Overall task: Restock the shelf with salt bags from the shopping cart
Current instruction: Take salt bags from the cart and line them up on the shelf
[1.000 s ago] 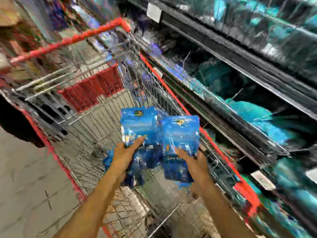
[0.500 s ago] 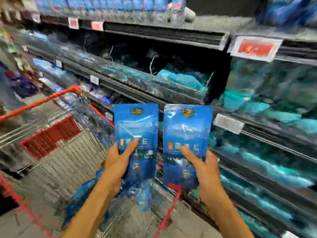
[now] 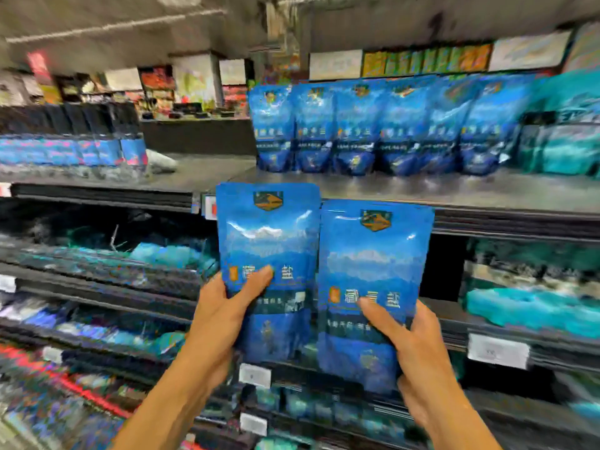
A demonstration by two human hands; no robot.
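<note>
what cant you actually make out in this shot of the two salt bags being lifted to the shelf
All in the head view:
- Shopping cart: outside the frame.
- Fingers of the left hand and right hand: hidden behind the left salt bag and right salt bag; only thumbs show in each grip.
- Price tags: print blurred.
- Row of salt bags on the top shelf: anything behind is hidden.
- Lower shelf goods: smeared by motion blur.

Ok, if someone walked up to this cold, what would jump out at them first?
Two bright blue salt bags held upright side by side in the middle of the view: the left hand grips the left bag and the right hand grips the right bag. Above and behind them, a row of matching blue bags stands on the top shelf, with bare shelf in front of it.
</note>
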